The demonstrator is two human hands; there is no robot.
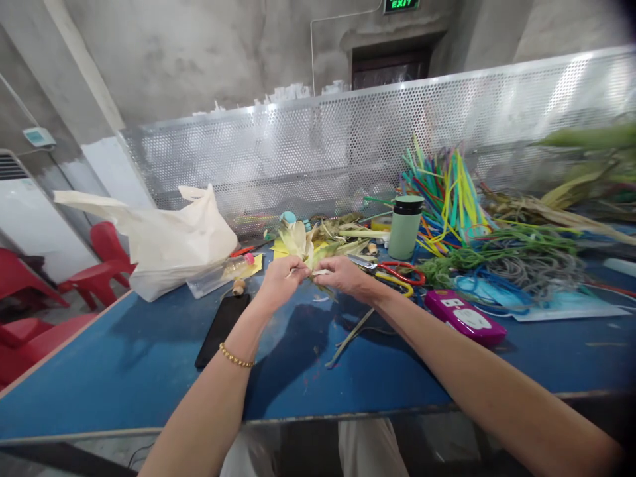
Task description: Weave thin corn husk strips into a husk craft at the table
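Note:
Over the middle of the blue table, my left hand (pixel 284 281) and my right hand (pixel 342 274) come together at the base of a pale corn husk bundle (pixel 297 237). Its petal-like leaves fan upward beyond my fingers. My left fingers are closed in a pinch on its lower end. The right thumb and fingers pinch a pale strip at the same spot, and the exact grip is partly hidden. Just beyond my right wrist lie red-handled scissors (pixel 416 273) and a yellow handle (pixel 403 286). A black phone (pixel 222 330) lies beside my left forearm.
A white plastic bag (pixel 181 248) stands at the left. To the right are a green tumbler (pixel 405 232), colourful pipe cleaners (pixel 450 192), tangled green cords (pixel 531 255), and a purple box (pixel 464 318). A perforated metal screen (pixel 298 152) borders the table's back.

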